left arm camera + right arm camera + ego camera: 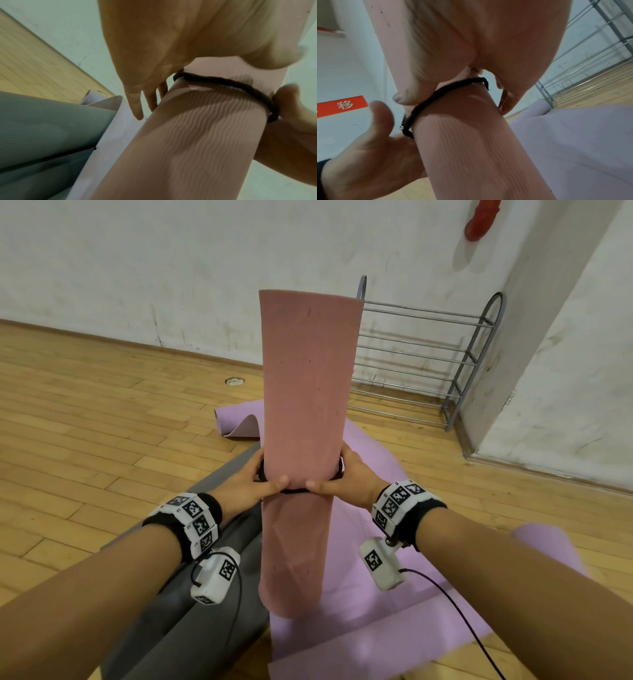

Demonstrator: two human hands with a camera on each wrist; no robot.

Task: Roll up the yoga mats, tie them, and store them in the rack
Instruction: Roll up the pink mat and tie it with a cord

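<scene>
Between our left hand [251, 482] and right hand [346, 479], each curled around the upright, fully rolled pink mat [306, 392], a black band [228, 86] apparently sits mid-roll; beyond our hands the rack [428, 361] holds nothing, while lilac mat [387, 594] and grey mat [191, 635] await rolling.

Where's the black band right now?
Head view: the black band circles the upright pink rolled mat partway up, held between the left hand and right hand, above the purple mat.
</scene>
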